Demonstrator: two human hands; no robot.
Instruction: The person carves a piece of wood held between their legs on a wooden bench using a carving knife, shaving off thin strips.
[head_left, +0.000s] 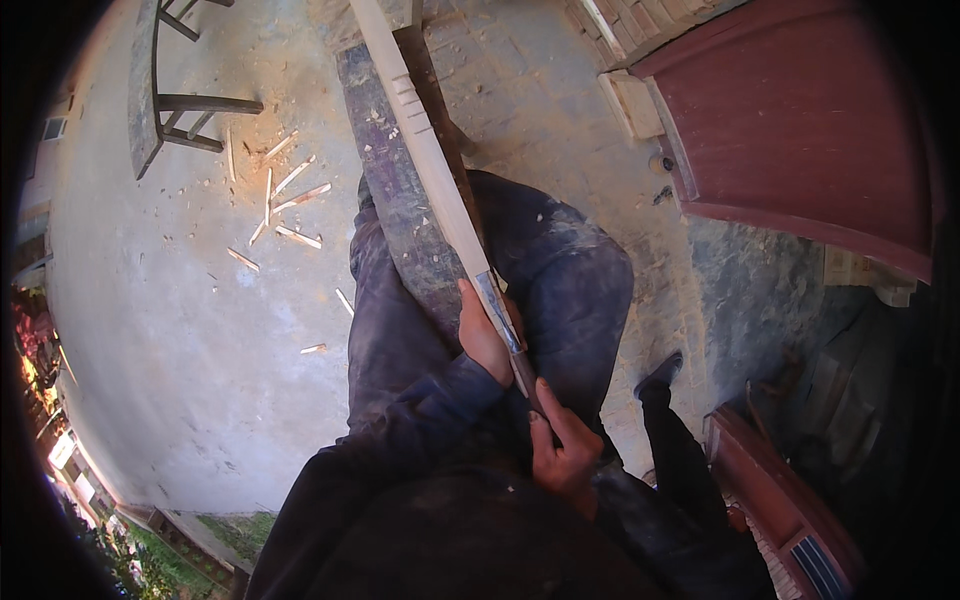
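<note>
While over the dark plank [395, 200], both hands [482, 335] [562, 445] on the pale wooden strip [425, 150].

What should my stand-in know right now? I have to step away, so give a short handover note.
Left hand: closed on the long pale wooden strip, low on its length.
Right hand: closed around the strip's near end.
The strip runs along the dark plank lying over the knees.
Done: wood slivers lie scattered on the concrete floor.
Left: cannot tell from this view.
</note>
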